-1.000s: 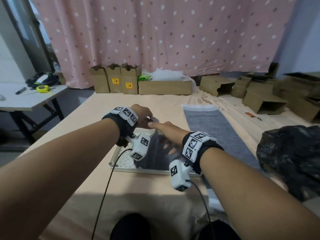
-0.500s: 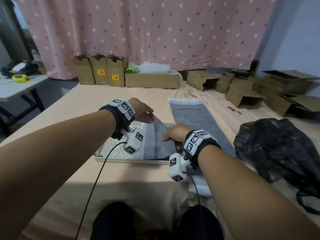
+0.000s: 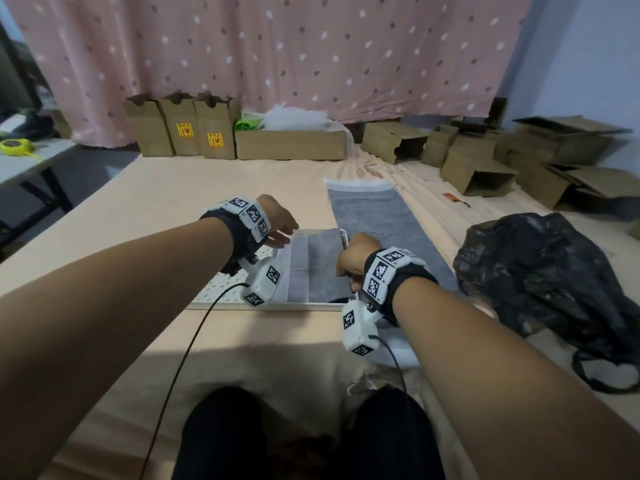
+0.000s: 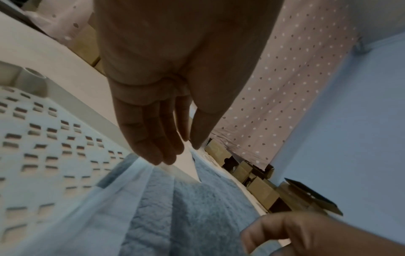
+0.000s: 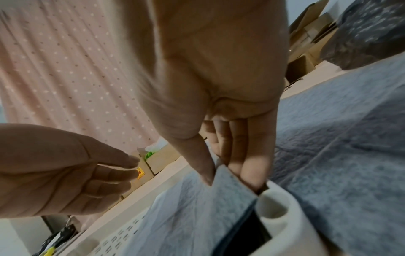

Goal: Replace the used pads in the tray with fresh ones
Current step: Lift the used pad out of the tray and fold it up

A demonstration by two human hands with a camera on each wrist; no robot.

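While the right hand [image 5: 221,107] pinches the pad [image 3: 322,265] at the tray [image 3: 221,292] corner, the left hand [image 3: 277,223] hovers spread; a one-sided pull could bunch it

No words or numbers could be read. Two upright cardboard boxes [image 3: 199,135] by the curtain each carried a yellow label [image 3: 215,139] with red marks — too small to make out. The wrist bands [image 3: 251,214] bore black-and-white square code markers — patterns, not text.
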